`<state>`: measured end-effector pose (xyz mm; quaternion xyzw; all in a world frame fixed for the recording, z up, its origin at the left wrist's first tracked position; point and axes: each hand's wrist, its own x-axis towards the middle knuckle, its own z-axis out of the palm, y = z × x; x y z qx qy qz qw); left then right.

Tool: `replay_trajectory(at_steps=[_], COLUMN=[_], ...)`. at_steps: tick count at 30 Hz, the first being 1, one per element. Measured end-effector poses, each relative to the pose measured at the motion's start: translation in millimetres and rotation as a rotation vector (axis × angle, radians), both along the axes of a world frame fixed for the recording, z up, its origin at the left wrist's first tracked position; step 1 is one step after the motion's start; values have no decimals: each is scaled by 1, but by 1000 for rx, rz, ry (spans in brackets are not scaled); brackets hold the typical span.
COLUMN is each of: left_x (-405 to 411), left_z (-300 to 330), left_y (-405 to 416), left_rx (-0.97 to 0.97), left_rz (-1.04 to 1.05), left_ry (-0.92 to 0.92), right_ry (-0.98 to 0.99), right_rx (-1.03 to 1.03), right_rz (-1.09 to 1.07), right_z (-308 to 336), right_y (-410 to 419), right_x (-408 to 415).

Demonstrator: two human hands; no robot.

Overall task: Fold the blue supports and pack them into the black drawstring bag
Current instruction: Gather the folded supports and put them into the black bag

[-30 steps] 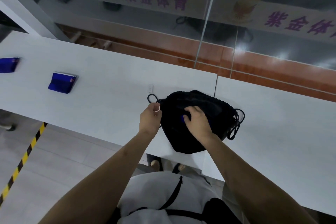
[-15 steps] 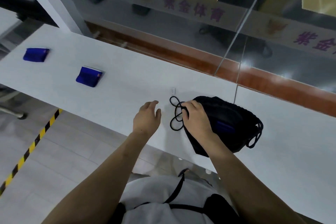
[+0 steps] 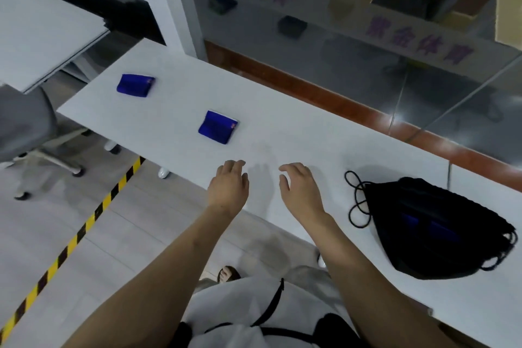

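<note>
A: While both hands are hovering above the desk (image 3: 310,132) edge holding nothing, which step is this looking like?

B: A reach between packings, I would judge. The left hand (image 3: 229,184) and the right hand (image 3: 300,191) are hanging with fingers relaxed and loosely spread, gripping nothing.

A: And where are the task's things lying?

B: The nearer blue support (image 3: 217,127) is sitting folded at about eleven o'clock from the left hand, near it. The farther blue support (image 3: 135,85) is lying well beyond, toward ten o'clock. The black drawstring bag (image 3: 440,226) is resting at about three o'clock from the right hand, with blue showing at its mouth and its cords (image 3: 356,200) trailing toward the hands.

A: So the next move?

B: Probably taking the nearer support, then carrying it across to the bag's opening.
</note>
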<state>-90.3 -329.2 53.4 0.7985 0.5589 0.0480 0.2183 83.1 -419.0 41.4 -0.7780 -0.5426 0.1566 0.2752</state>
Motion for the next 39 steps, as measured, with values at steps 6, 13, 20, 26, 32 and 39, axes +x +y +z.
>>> replay_trajectory(at_steps=[6,13,20,26,32,39], left_x=[-47,-70,-68,-71,-78,-99], left_z=[-1,-12,-21,-35,-47,-61], left_y=[49,117,197,233,263,317], left_rx=[-47,-180,-208,-254,-291,-296], left_rz=[64,106,56,63,57,-13], left_ry=[-9,29,116,143,174,139], right_ry=[16,59,137,206,105,117], right_rx=[-78,-123,-165,-243,-371,-513], right_rz=[26,30,-25,-53,-21,-91], right_z=[1,-21,-49,-79,-93,-112], right_y=[62,146,229,272,302,329], right_x=[-40,-54,-58,-53,-54,-74])
